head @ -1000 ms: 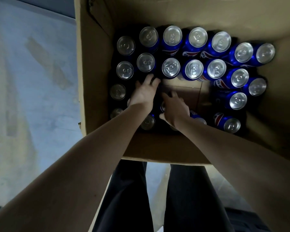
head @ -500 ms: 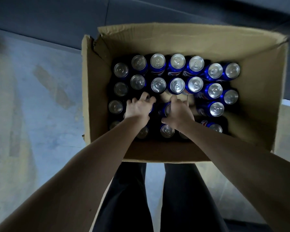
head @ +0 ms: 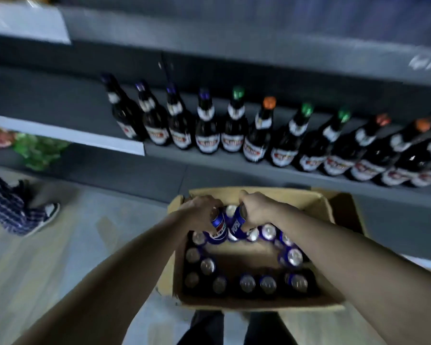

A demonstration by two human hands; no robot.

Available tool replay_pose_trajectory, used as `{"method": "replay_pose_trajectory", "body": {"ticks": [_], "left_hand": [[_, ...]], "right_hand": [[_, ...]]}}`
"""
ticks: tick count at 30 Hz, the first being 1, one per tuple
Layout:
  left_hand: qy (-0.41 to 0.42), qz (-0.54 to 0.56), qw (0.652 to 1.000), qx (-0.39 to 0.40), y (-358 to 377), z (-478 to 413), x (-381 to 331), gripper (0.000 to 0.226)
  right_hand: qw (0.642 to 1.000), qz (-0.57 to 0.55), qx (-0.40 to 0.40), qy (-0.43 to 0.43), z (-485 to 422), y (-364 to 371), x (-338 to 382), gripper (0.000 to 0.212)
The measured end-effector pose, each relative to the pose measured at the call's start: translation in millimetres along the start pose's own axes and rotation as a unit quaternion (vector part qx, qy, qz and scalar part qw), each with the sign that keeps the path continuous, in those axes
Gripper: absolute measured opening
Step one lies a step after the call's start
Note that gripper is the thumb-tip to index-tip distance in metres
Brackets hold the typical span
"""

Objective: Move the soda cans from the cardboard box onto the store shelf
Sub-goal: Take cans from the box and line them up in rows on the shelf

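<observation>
Two cans are in hand at this step, one per hand. Beyond the far wall of the cardboard box runs the store shelf, a grey board carrying a row of dark bottles that extends past the box's right side. The box stands open on the floor, with upright soda cans lining its walls and bare cardboard showing at its middle. Above the far half of the box, the left hand curls its fingers round the upper body of one blue can, and the right hand grips a second blue can in the same manner. Both cans sit higher than the tops of the cans in the box, slightly tilted and just beside each other. To complete the lift correctly, raise each can until its base clears the box's far wall, and keep the two apart so they do not knock together. Bring them upright before lowering. Select a free stretch of shelf board; motion blur prevents judging where one lies. Set the cans down clear of the bottles, since a nudged bottle is likely to topple its neighbours.
</observation>
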State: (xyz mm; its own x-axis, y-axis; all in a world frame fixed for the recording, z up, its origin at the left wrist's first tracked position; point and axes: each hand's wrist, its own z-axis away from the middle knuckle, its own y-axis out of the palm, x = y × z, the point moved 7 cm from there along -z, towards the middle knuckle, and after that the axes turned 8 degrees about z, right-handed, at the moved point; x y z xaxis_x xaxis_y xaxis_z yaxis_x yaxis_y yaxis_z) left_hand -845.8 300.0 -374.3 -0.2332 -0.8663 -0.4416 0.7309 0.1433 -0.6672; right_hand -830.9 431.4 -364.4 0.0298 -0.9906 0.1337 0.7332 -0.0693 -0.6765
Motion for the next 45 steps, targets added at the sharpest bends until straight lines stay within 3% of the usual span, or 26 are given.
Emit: {"method": "replay_pose_trajectory", "body": {"ticks": [4,11,15,19,23,26,30,39,45], "left_hand": [[0.050,-0.018,0.998,-0.038,-108,48,-35,0.058],[0.098,-0.018,0.975,-0.199,-271,140,-83,0.058],[0.121,-0.074,0.959,-0.244,-332,187,-114,0.054],[0.121,-0.110,0.951,-0.264,-375,214,-136,0.057],[0.115,-0.122,0.942,-0.291,-405,219,-154,0.062],[0.119,-0.151,0.938,-0.290,-418,204,-171,0.064],[0.121,-0.169,0.945,-0.253,-420,171,-191,0.065],[0.148,-0.210,0.951,-0.174,-414,89,-205,0.063],[0.168,-0.155,0.955,-0.189,-415,68,-193,0.061]], "right_hand": [[0.997,0.055,-0.036,-0.031,36,-95,28,0.091],[0.978,0.143,-0.143,-0.046,114,-247,62,0.044],[0.966,0.168,-0.183,-0.074,169,-309,83,0.051],[0.955,0.160,-0.227,-0.104,218,-355,94,0.044],[0.936,0.139,-0.311,-0.084,248,-395,85,0.061],[0.931,0.112,-0.342,-0.057,253,-412,71,0.051],[0.934,0.086,-0.346,-0.020,237,-415,51,0.031],[0.946,-0.012,-0.322,0.040,178,-403,3,0.038],[0.933,-0.051,-0.352,0.050,174,-404,-10,0.049]]}}
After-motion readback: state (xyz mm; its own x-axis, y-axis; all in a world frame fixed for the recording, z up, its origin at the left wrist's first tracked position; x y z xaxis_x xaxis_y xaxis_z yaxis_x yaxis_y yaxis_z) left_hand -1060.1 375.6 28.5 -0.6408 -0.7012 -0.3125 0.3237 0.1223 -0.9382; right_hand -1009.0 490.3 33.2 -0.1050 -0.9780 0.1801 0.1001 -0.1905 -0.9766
